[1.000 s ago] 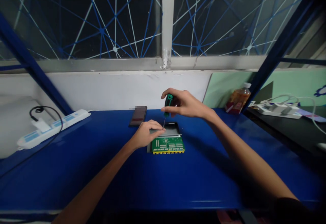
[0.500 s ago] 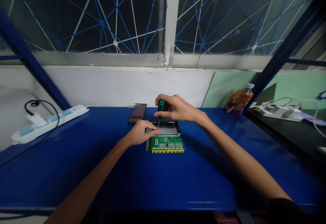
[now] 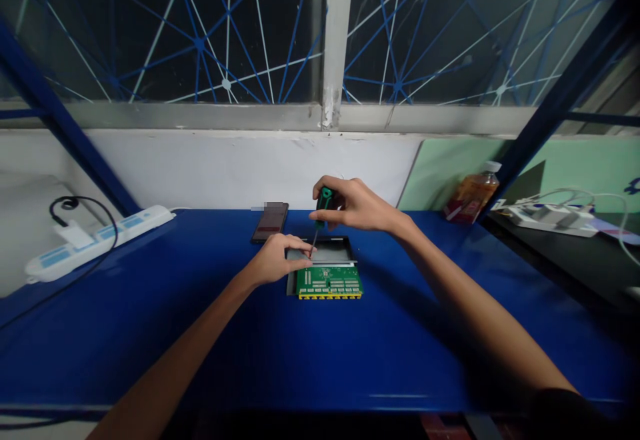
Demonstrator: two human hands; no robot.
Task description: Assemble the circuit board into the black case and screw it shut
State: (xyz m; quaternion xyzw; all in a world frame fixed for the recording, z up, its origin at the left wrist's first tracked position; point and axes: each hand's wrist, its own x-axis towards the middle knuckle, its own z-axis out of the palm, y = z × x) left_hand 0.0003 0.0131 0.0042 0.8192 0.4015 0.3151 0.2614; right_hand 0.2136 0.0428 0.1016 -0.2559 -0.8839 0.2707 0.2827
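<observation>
The right hand (image 3: 357, 205) closes around a green-handled screwdriver (image 3: 321, 211), tip down at the circuit board's (image 3: 329, 281) far-left corner. The left hand (image 3: 276, 260) pinches there, perhaps steadying a screw. The board lies half inside its metal case (image 3: 334, 251) on the tabletop (image 3: 200, 333), apparently not yet fastened.

Phone (image 3: 271, 221) screen blurred

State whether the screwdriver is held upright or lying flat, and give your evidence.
Nearly upright: the right hand grips the screwdriver by its green handle, tip down at the circuit board.
</observation>
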